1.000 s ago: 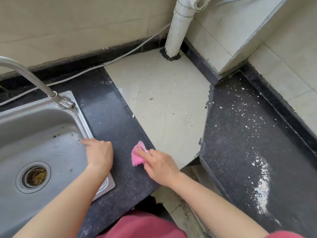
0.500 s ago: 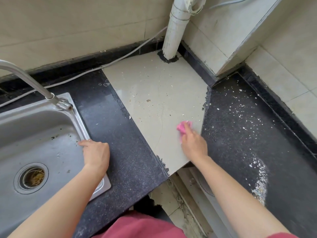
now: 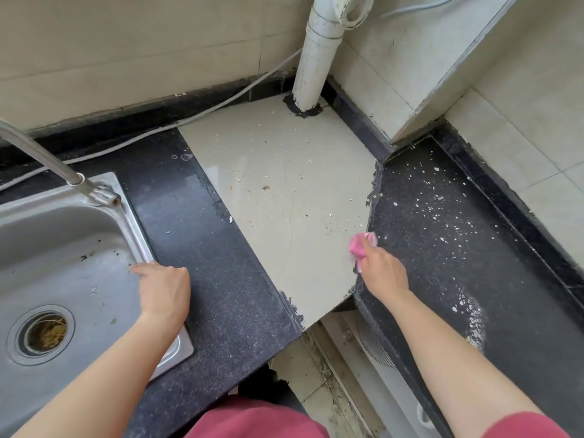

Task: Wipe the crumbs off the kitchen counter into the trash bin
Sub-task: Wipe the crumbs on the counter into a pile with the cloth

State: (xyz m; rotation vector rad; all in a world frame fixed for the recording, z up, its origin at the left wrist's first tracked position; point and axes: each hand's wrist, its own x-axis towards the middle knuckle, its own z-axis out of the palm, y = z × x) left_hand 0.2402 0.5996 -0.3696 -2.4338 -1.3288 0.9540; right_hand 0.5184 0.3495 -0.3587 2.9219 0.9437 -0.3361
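My right hand (image 3: 380, 270) grips a small pink cloth (image 3: 360, 245) and presses it on the seam where the cream tile slab (image 3: 284, 200) meets the right-hand black counter (image 3: 442, 248). White crumbs (image 3: 439, 213) lie scattered over that black counter, and a thick pile of crumbs (image 3: 474, 317) sits near its front edge. Fine specks dot the cream tile too. My left hand (image 3: 164, 289) rests on the rim of the steel sink (image 3: 63, 248), fingers curled over the edge. No trash bin is in view.
A steel faucet (image 3: 63, 175) arches over the sink at left. A white drain pipe (image 3: 316, 58) rises from the tile's far corner, and a white cable (image 3: 158, 134) runs along the back wall. Floor shows in the gap (image 3: 331, 374) between the counters.
My right hand carried the pink cloth from the left black counter across the cream tile to its right edge at the crumb-covered counter. My left hand stayed on the sink rim.
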